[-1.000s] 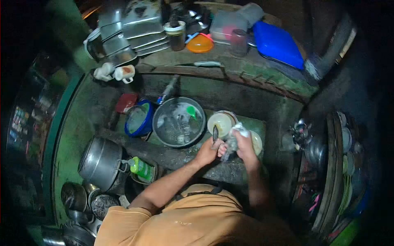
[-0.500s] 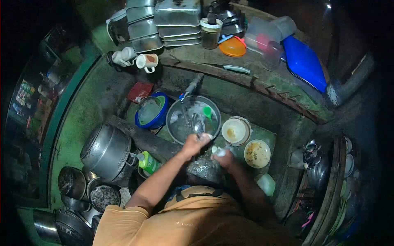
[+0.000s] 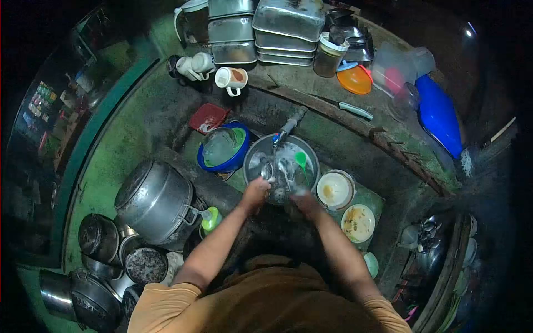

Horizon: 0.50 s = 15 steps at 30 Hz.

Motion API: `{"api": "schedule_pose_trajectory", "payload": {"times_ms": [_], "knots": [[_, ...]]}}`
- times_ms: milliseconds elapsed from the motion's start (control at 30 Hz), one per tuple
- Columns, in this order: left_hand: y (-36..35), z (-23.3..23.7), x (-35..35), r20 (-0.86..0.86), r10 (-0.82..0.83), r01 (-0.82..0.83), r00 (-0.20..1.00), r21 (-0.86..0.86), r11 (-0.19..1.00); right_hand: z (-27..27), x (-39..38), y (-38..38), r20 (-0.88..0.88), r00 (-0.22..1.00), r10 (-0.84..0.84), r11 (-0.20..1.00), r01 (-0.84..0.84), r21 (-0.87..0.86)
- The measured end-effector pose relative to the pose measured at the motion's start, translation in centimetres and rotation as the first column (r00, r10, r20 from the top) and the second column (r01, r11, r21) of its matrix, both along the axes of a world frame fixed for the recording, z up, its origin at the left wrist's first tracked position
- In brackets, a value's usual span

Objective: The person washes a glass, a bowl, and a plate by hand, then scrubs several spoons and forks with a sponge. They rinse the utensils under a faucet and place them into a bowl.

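Observation:
A round metal basin (image 3: 250,161) of soapy water stands under a tap (image 3: 287,129). My left hand (image 3: 256,193) is at the basin's near left rim, its fingers closed around a metal spoon (image 3: 267,170). At the near right rim is my right hand (image 3: 303,201), blurred, so its fingers and anything in them cannot be made out. Another metal utensil (image 3: 285,170) and a green spoon (image 3: 301,160) lie in the basin between and beyond my hands. Just right of the basin sit a white bowl (image 3: 335,189) and a plate with brown food remains (image 3: 358,223).
Left of the basin is a blue tub (image 3: 223,166) with bowls. A large pot (image 3: 155,202), blackened pans (image 3: 146,266) and a green bottle (image 3: 210,220) stand at the left. The back ledge holds metal trays (image 3: 288,22), a mug (image 3: 231,79) and a knife (image 3: 355,110).
The view has shifted, so the scene sits further right. My right hand has moved from beside the basin to its near rim, and white foam no longer shows in it.

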State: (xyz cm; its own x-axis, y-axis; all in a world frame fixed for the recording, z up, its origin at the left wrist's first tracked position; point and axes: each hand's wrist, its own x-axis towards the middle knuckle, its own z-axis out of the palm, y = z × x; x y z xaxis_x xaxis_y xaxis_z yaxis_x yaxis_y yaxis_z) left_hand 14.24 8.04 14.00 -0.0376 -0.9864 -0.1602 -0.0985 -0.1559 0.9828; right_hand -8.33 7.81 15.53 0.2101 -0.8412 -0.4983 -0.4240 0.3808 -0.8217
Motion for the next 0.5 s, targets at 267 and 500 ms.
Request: {"api": "schedule_pose_trajectory", "payload": {"times_ms": [267, 500], "knots": [[2.4, 12.3, -3.0, -0.149, -0.016, 0.036, 0.989, 0.132, 0.991, 8.2, 1.0, -0.2, 0.63, 0.725, -0.278, 0.918, 0.394, -0.048], [4.1, 12.4, -10.4, -0.535, -0.079, 0.253, 0.841, 0.261, 0.932, 12.7, -0.9, 1.3, 0.815, 0.444, -0.372, 0.846, 0.523, 0.1]]}}
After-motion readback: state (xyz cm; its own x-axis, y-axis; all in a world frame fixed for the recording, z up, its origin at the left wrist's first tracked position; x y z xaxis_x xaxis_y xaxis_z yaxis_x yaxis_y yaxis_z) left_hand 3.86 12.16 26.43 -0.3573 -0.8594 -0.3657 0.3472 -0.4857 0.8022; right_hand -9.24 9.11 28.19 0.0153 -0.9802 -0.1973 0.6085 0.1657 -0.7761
